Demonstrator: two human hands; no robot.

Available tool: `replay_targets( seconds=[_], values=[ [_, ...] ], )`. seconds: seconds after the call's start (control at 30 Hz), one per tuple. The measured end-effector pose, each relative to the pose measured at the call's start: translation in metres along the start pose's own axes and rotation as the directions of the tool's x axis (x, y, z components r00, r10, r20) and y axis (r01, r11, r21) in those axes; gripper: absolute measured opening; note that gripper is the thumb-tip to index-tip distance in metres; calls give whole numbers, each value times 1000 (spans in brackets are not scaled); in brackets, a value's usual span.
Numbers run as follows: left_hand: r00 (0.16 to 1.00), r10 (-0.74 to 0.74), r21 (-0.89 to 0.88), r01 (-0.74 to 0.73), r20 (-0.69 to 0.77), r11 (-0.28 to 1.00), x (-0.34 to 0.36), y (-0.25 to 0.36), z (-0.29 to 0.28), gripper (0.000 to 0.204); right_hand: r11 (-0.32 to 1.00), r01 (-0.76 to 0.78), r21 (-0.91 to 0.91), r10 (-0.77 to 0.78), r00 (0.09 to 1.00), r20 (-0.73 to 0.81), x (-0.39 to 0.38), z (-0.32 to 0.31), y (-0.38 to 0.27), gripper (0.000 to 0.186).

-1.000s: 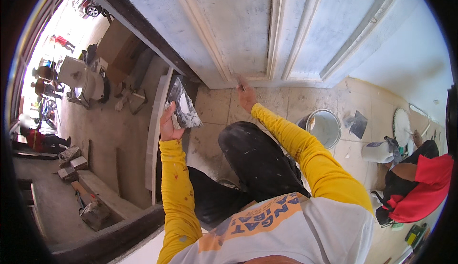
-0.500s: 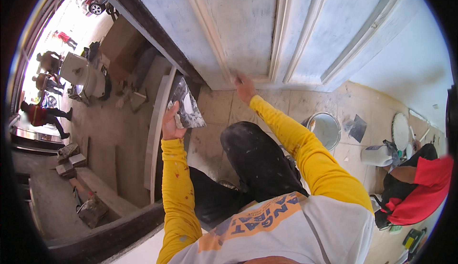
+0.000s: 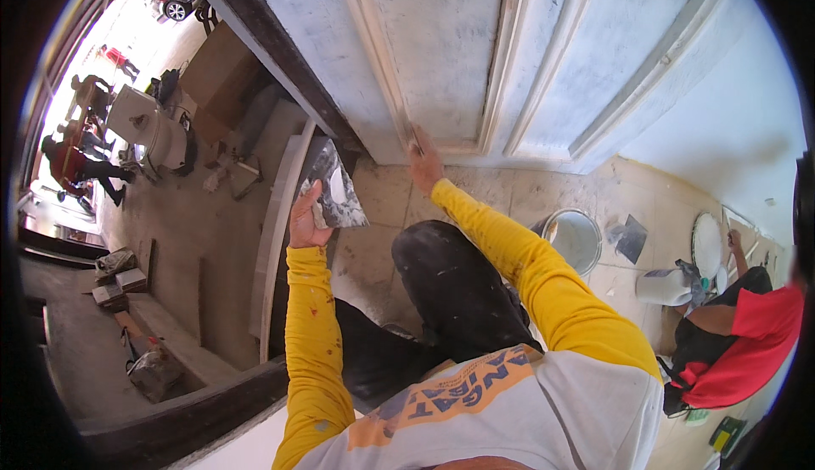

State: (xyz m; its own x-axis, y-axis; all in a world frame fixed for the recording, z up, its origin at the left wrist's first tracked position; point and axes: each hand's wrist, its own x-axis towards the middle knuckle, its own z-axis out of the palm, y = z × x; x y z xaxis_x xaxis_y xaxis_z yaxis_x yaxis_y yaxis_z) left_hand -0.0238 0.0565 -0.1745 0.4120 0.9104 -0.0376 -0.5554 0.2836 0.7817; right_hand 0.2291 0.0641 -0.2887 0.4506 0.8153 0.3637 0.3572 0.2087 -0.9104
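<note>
My left hand (image 3: 307, 222) grips a flat metal putty plate (image 3: 346, 202) at its near left edge. White putty is smeared over its dark grey face. My right hand (image 3: 427, 167) is at the foot of a whitish panelled door (image 3: 433, 45), against the lower end of a raised moulding (image 3: 373, 37). Its fingers are closed; a thin dark edge shows between them, too small to name. The door's white coat is patchy, with grey showing through.
To the right stand an open bucket (image 3: 601, 245), a grey flat sheet (image 3: 630, 239) and a white jug (image 3: 660, 287). A person in a red shirt (image 3: 760, 355) sits beyond. Left of the dark door frame (image 3: 272, 45) are cardboard boxes (image 3: 212, 62), white toilet-like fixtures (image 3: 148, 126) and distant people.
My right hand has shifted slightly left and down along the moulding. My left hand keeps the plate nearly still. The person in red has extended a hand toward the round white lid.
</note>
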Motion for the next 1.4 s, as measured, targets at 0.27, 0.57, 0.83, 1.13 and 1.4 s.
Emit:
replay_targets(
  seconds=[0.27,0.57,0.83,1.13,1.4],
  values=[
    [984,-175,-182,178,34,967,9,1,0,27,998,-54,30,57,995,-83,26,-13,-27,46],
    [987,-158,-195,163,41,967,9,4,16,27,993,-117,14,117,992,40,-16,-30,33,46],
    [995,0,-30,3,101,1000,-1,6,19,28,970,-234,70,235,972,-3,4,-3,30,49],
    [996,56,44,-59,70,997,2,-4,14,27,933,-361,-8,358,923,144,-18,-15,32,53],
    [986,137,274,-160,99,949,2,-3,14,28,975,-193,110,191,981,32,20,-1,-2,55]
  ],
)
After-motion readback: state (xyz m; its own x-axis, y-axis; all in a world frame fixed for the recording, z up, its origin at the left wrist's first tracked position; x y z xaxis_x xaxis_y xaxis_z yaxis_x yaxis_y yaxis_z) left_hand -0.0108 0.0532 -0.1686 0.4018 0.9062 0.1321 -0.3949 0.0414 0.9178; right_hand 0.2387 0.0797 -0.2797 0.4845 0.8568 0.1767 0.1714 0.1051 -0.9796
